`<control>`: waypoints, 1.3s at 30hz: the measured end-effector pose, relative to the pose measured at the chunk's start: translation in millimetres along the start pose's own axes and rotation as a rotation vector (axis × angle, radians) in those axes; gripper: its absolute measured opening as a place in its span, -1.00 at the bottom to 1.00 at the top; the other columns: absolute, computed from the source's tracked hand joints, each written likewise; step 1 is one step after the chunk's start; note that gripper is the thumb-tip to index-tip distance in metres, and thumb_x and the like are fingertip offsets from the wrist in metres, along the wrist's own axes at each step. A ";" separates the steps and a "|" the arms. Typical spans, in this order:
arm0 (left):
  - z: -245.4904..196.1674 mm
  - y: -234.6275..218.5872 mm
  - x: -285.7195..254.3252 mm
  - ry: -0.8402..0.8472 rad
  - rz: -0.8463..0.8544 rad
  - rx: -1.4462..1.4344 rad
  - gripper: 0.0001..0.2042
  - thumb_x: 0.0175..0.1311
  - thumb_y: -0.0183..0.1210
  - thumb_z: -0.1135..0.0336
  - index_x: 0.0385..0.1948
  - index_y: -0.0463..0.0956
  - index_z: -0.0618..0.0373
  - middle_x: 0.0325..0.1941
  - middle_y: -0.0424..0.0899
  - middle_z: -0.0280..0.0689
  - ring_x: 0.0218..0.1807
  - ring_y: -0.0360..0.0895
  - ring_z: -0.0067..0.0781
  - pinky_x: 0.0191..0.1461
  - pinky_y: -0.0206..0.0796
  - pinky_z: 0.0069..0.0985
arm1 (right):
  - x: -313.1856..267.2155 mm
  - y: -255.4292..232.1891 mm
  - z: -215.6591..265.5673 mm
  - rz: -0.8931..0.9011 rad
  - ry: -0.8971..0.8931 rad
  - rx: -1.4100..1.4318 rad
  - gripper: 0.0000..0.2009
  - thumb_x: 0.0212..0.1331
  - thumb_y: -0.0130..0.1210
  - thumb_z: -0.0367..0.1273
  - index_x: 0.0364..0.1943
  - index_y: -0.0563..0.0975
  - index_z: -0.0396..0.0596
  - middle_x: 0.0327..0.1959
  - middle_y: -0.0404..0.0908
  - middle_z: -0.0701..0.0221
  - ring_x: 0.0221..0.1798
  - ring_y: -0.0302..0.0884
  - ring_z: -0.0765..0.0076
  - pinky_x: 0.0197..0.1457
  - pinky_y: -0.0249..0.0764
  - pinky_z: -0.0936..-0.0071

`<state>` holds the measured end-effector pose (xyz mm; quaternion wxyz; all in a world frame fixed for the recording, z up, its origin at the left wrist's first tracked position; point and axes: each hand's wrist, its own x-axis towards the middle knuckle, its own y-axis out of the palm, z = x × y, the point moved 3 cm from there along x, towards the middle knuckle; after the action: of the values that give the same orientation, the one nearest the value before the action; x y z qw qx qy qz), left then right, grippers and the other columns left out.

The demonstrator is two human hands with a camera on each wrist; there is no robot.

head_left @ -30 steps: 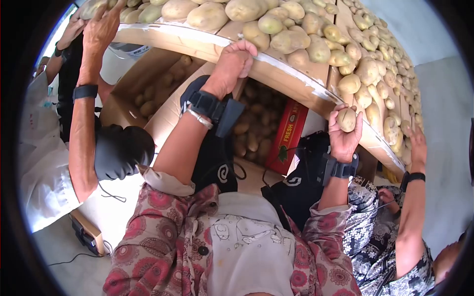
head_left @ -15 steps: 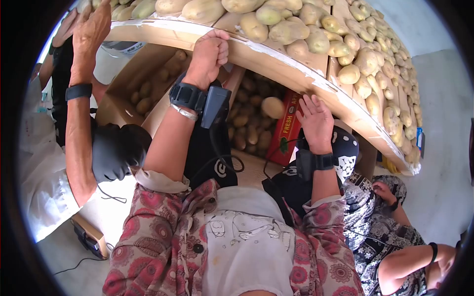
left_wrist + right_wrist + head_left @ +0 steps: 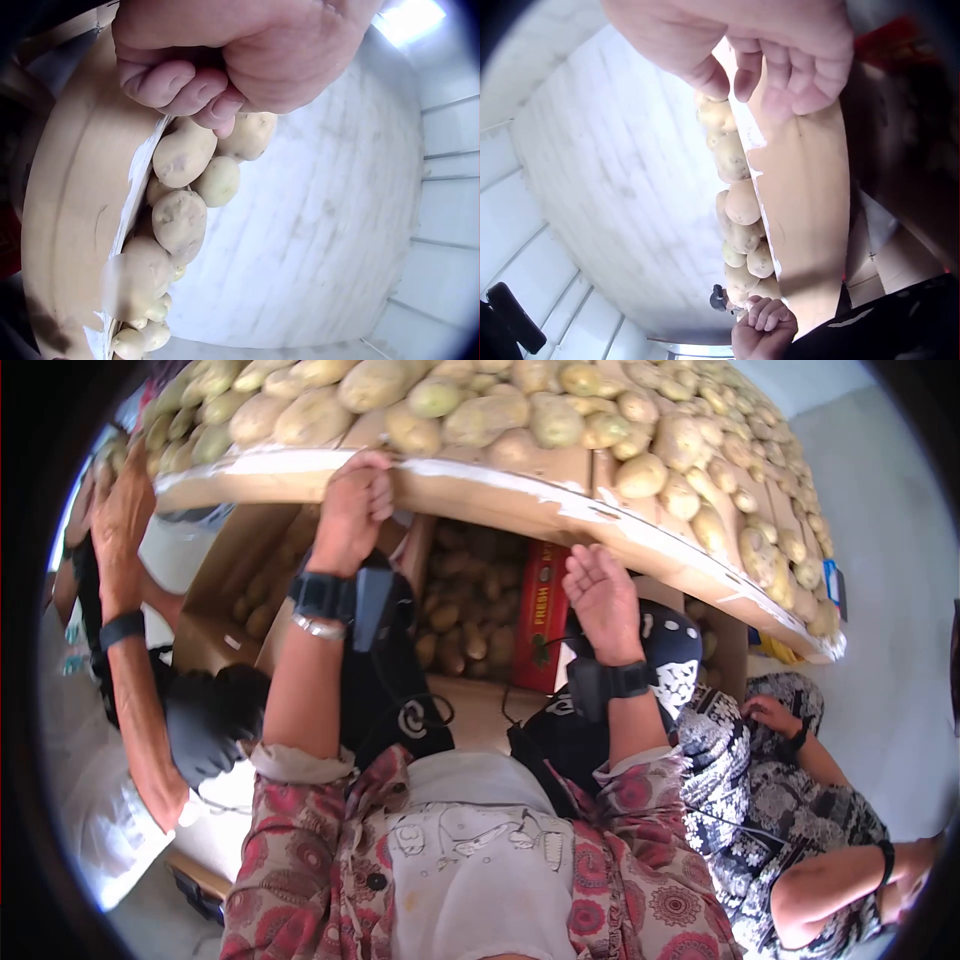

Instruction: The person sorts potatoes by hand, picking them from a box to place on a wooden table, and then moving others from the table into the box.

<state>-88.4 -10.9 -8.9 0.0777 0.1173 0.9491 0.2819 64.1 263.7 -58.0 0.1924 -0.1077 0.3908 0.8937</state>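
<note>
My left hand [image 3: 355, 510] rests at the white-taped front edge of a potato-covered table [image 3: 500, 490], its fingers curled into the palm. The left wrist view shows the same fist [image 3: 247, 60] above several pale potatoes [image 3: 180, 225], with none visible inside it. Lower, by the table's cardboard side, my right hand [image 3: 603, 605] is held palm up with relaxed, slightly bent fingers and nothing in them. In the right wrist view its fingers [image 3: 802, 71] overlap the brown side panel. Beneath the table, between my arms, a box of potatoes [image 3: 465, 645] lies in shadow.
A red carton panel [image 3: 540, 610] marked FRESH borders the potatoes below. Another cardboard box [image 3: 215, 575] with potatoes stands to the left. People sit on both sides: one's forearm [image 3: 120, 590] reaches the table at left, another's patterned clothing [image 3: 760, 800] shows at right.
One second ago my right hand held a potato at the edge; then the potato was loose above the box below. Now that hand is empty and lower. The head view has shifted right.
</note>
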 end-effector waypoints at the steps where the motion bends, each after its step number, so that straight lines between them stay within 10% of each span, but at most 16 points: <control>1: 1.2 -1.1 1.4 -0.006 -0.016 0.008 -0.84 0.18 -0.21 0.55 -0.40 0.38 0.12 -0.74 0.08 -0.55 -0.74 -0.04 -0.74 -0.70 -0.21 -0.70 | 0.2 0.7 1.8 -0.005 -0.044 -0.014 -0.90 0.16 0.09 -0.33 -0.28 0.50 0.01 -0.26 0.60 0.40 -0.22 0.55 0.46 -0.16 0.48 0.51; 9: -3.6 8.8 -2.2 -0.033 -0.072 0.055 -0.83 0.16 -0.26 0.56 -0.42 0.34 0.12 -0.74 0.08 -0.53 -0.74 -0.05 -0.72 -0.70 -0.24 -0.70 | -4.6 11.8 32.2 0.031 -0.321 0.050 -0.90 0.21 0.03 -0.32 -0.37 0.52 0.00 -0.37 0.60 0.39 -0.34 0.56 0.50 -0.27 0.50 0.59; 20: -1.9 11.2 -0.8 0.107 -0.218 0.051 -0.82 0.11 -0.22 0.58 -0.43 0.38 0.12 -0.76 0.14 -0.54 -0.76 -0.05 -0.76 -0.74 -0.26 -0.70 | -3.7 40.8 13.4 0.148 -0.275 -0.076 -0.87 0.23 -0.01 -0.30 -0.39 0.46 -0.03 -0.26 0.56 0.36 -0.30 0.50 0.52 -0.19 0.45 0.58; 27: 3.6 18.3 -2.7 0.037 -0.176 -0.011 -0.83 0.10 -0.20 0.59 -0.42 0.38 0.13 -0.76 0.18 -0.54 -0.77 -0.04 -0.79 -0.76 -0.24 -0.73 | 0.3 112.9 -3.7 0.329 -0.393 -0.507 -0.89 0.15 0.06 -0.47 -0.24 0.47 -0.14 -0.29 0.56 0.47 -0.25 0.48 0.63 -0.22 0.39 0.69; 30: 1.7 24.4 -1.5 0.034 -0.178 -0.004 -0.83 0.10 -0.20 0.59 -0.43 0.37 0.12 -0.74 0.19 -0.53 -0.76 -0.02 -0.79 -0.75 -0.23 -0.74 | 17.9 160.5 7.9 0.403 -0.590 -0.726 -0.80 0.04 0.15 -0.48 -0.23 0.46 -0.17 -0.31 0.56 0.40 -0.22 0.50 0.46 -0.22 0.40 0.58; 32: 1.7 22.2 -3.1 0.004 -0.174 0.011 -0.83 0.11 -0.22 0.57 -0.41 0.38 0.12 -0.74 0.16 -0.53 -0.76 -0.04 -0.77 -0.73 -0.25 -0.74 | 20.0 202.7 21.1 0.337 -1.059 -1.237 -0.65 -0.06 0.21 -0.35 -0.17 0.43 -0.17 -0.28 0.56 0.28 -0.20 0.49 0.22 -0.11 0.38 0.33; 36: -1.3 23.8 -5.3 -0.029 -0.184 0.017 -0.83 0.12 -0.21 0.56 -0.41 0.38 0.12 -0.74 0.16 -0.53 -0.76 -0.05 -0.78 -0.73 -0.25 -0.74 | 50.0 247.9 18.6 0.162 -1.160 -1.633 -0.50 -0.14 0.20 -0.17 -0.11 0.41 -0.16 -0.25 0.53 0.14 -0.18 0.44 0.02 0.02 0.24 0.10; 39: -0.7 20.8 -4.7 -0.025 -0.126 -0.030 -0.82 0.08 -0.20 0.59 -0.44 0.38 0.11 -0.73 0.22 -0.52 -0.76 0.00 -0.77 -0.75 -0.20 -0.73 | 78.8 254.9 2.5 0.149 -0.892 -1.909 -0.43 -0.16 0.15 -0.08 -0.06 0.38 -0.16 -0.31 0.55 0.09 -0.10 0.42 -0.02 0.12 0.11 0.03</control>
<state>-80.4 4.4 3.6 0.1089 0.0595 0.9493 0.2890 -116.2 127.9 84.1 0.0986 0.1482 -0.5749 0.7986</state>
